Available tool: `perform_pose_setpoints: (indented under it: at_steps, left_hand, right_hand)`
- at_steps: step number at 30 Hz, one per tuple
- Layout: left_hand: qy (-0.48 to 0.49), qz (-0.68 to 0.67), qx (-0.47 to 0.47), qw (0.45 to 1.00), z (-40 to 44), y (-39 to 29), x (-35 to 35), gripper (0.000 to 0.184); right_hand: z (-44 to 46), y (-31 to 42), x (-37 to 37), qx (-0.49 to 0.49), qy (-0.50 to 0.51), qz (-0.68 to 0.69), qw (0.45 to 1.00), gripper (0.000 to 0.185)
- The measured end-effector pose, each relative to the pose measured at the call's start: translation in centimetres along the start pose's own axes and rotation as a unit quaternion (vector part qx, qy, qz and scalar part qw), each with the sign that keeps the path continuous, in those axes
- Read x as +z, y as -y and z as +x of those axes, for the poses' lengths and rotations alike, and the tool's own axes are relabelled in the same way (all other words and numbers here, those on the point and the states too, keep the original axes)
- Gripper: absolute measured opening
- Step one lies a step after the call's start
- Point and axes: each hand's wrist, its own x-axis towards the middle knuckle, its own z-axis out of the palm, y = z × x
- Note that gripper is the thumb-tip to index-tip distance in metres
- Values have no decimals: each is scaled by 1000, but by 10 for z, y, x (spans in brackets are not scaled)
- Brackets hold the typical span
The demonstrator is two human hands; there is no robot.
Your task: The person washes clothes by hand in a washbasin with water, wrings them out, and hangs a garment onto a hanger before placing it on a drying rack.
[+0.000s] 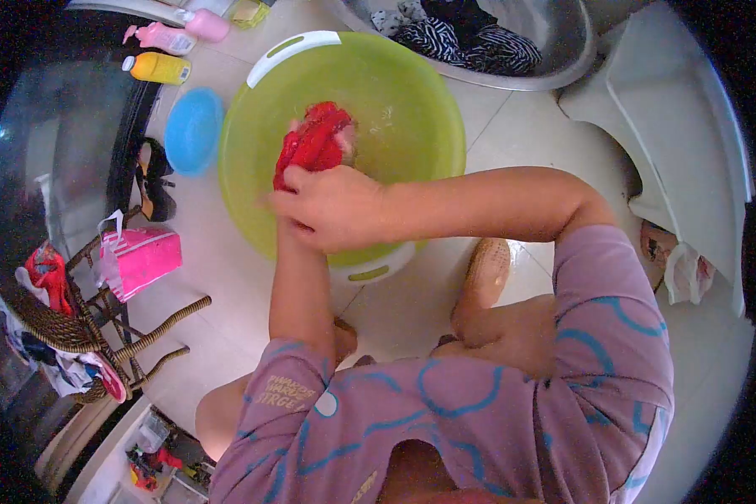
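A bunched red cloth [319, 143] is held over the large green basin [412, 109], which has white handles and appears to hold water. My left hand [345, 141] is mostly covered by this cloth, with only blurred bits of fingers showing at its sides; it appears to grip the fabric. Across my left wrist lies my right hand [338, 206], fingers curled and closed at the cloth's lower edge. Its fingertips are smeared by motion.
A metal basin [563, 76] with dark and striped clothes stands at the top right. To the left are a blue bowl [194, 132], a yellow bottle [158, 68], pink bottles, a pink bag [141, 262] and a wicker chair [55, 315] with clothes. A white panel [647, 101] rises at right.
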Motion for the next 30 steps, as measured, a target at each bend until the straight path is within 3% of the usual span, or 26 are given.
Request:
perform_pose_setpoints:
  at_steps: [2, 3, 5, 6, 7, 9, 10, 12, 15, 16, 19, 22, 23, 25, 26, 28, 30]
  left_hand:
    - [60, -19, 36, 997, -10, -2, 11, 45]
    - [57, -13, -9, 998, -5, -4, 4, 44]
    - [51, -3, -102, 994, 12, -6, -15, 43]
    - [-82, 69, -67, 992, 10, -5, -11, 43]
    - [-88, 70, -56, 992, -4, -10, 0, 41]
    - [-95, 108, -42, 989, 1, -21, -25, 41]
    - [-90, 123, -39, 988, -1, -23, -22, 43]
    - [-82, 152, -32, 984, -4, -28, -16, 46]
    - [-112, 268, -46, 956, -4, -15, -21, 50]
    - [-104, 248, -46, 962, -1, -11, -28, 51]
    - [-71, 160, -63, 983, 26, 3, -45, 52]
    - [-22, 74, -101, 992, 40, 8, -51, 53]
    - [-4, 44, -120, 992, 37, 7, -50, 53]
    - [29, -16, -159, 987, 23, 2, -43, 53]
    - [26, 13, -120, 992, 12, 1, -26, 53]
    - [46, 62, -37, 996, 14, 8, -23, 51]
    - [95, 101, 57, 989, 50, 23, -60, 48]
  right_hand:
    - [7, -18, -1, -94, 27, -75, 992, 35]
    - [13, -43, 6, -131, -8, -57, 990, 30]
    - [27, -86, 19, -108, -136, -83, 981, 28]
    - [30, -96, 10, 14, -85, -73, 994, 29]
    - [32, -107, 0, 135, -31, -65, 988, 29]
    - [32, -161, 6, 204, -43, -94, 974, 43]
    - [25, -163, 16, 237, -97, -97, 962, 46]
    - [12, -159, 38, 298, -202, -101, 927, 55]
    - [-8, -142, 54, 149, 18, -160, 976, 69]
    - [-8, -142, 44, 125, 54, -87, 987, 70]
    - [0, -133, 39, 247, 19, 7, 969, 65]
    - [25, -95, 32, 432, 20, 133, 892, 55]
    - [17, -72, 24, 291, -33, 162, 943, 48]
    - [9, -31, 22, 167, -36, 90, 981, 41]
    - [3, -11, 16, 85, -52, 52, 994, 32]
    - [2, 12, 1, 94, 2, 195, 976, 28]
    - [13, -9, 13, -83, 6, -28, 996, 36]
